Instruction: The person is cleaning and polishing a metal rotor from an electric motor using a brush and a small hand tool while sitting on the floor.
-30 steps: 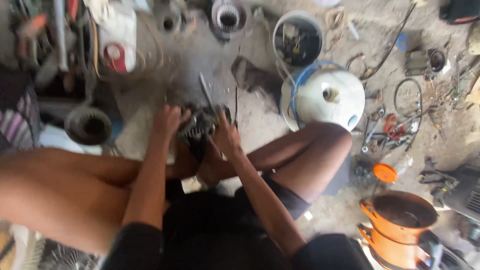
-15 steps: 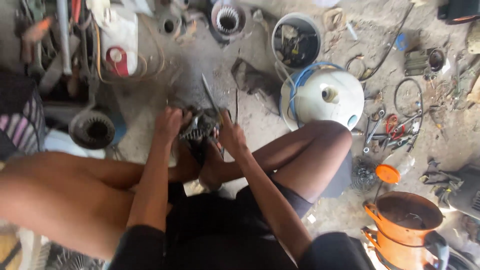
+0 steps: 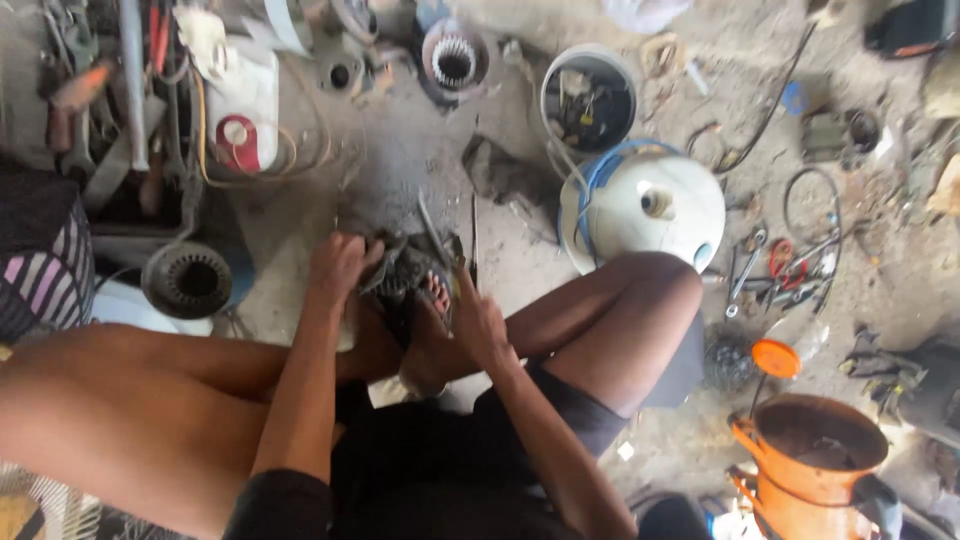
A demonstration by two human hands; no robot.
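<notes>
Landmark: I place everything from the white tank [image 3: 648, 205] lying on the concrete floor [image 3: 420, 150].
Motor part: a dark, greasy metal assembly [image 3: 405, 268], well to the left of the tank, on the floor between my feet.
Left hand: my left hand [image 3: 338, 262] is curled over the part's left edge, fingers closed on it.
Right hand: my right hand [image 3: 478, 318] sits against the part's lower right side; I cannot tell whether its fingers are closed.
Rods: thin metal rods [image 3: 436, 232] stand up from the part, leaning toward the tank.
Handling: I judge it heavy, stiff and oily, so likely slippery; I would grip the solid outer rim, not the rods.
Nearby: a white bucket [image 3: 588, 100] of scraps just above the tank; an orange pot [image 3: 808, 462] well below-right; a ribbed ring [image 3: 188, 280] far left.
</notes>
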